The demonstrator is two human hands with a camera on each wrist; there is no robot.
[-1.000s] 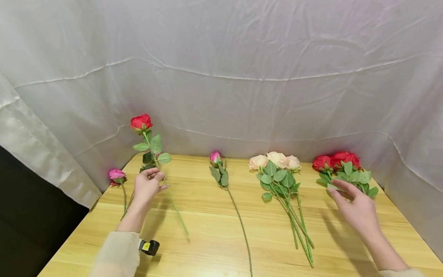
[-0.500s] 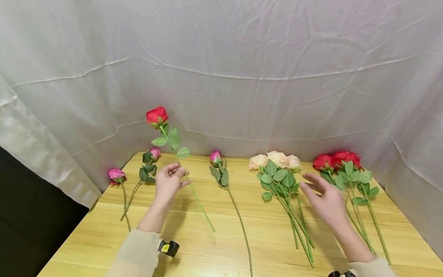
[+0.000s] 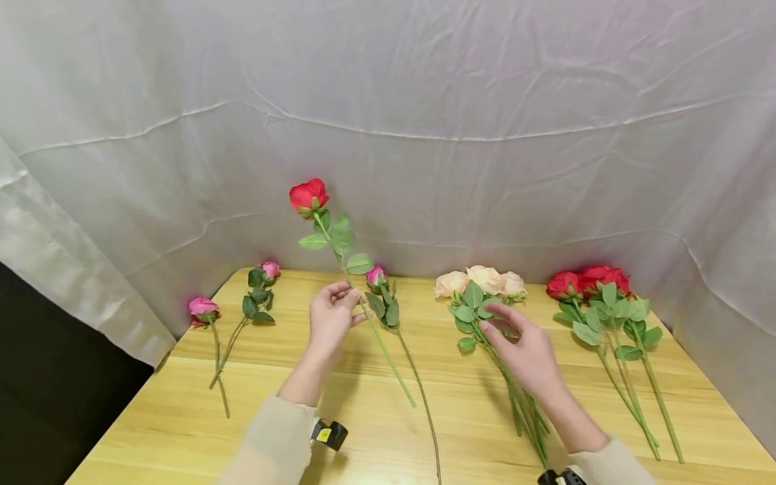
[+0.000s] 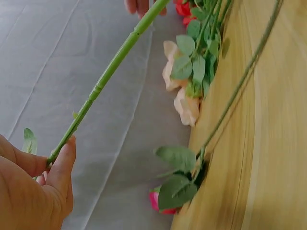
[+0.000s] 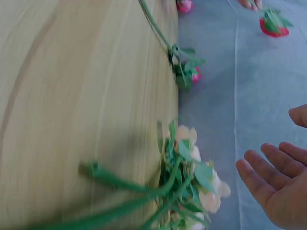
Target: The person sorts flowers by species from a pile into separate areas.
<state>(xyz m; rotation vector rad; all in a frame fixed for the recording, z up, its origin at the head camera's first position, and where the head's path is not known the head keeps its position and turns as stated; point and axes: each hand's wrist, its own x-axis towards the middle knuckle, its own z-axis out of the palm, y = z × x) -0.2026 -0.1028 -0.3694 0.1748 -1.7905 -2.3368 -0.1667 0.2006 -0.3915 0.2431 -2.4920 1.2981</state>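
Observation:
My left hand [image 3: 330,320] pinches the green stem of a red rose [image 3: 309,197] between thumb and fingers, and the flower is raised off the table. In the left wrist view the stem [image 4: 112,64] slants up past the thumb. My right hand [image 3: 524,347] hovers over the peach roses [image 3: 485,279] with its fingers loosely spread. The right wrist view shows this hand [image 5: 283,187] apart from the flowers, holding nothing. A pink rosebud [image 3: 376,275] on a long thin stem lies on the table behind the left hand.
More red roses [image 3: 600,279] lie at the table's right with their stems toward me. Two pink-headed stems cross at the left, one with a pink rose [image 3: 203,307], the other a pink bud [image 3: 270,269]. A grey curtain [image 3: 424,135] rises behind the wooden table [image 3: 151,417].
My left hand has carried the red rose to the right, from above the left pink flowers toward the middle. My right hand has moved left from the red roses to above the peach ones.

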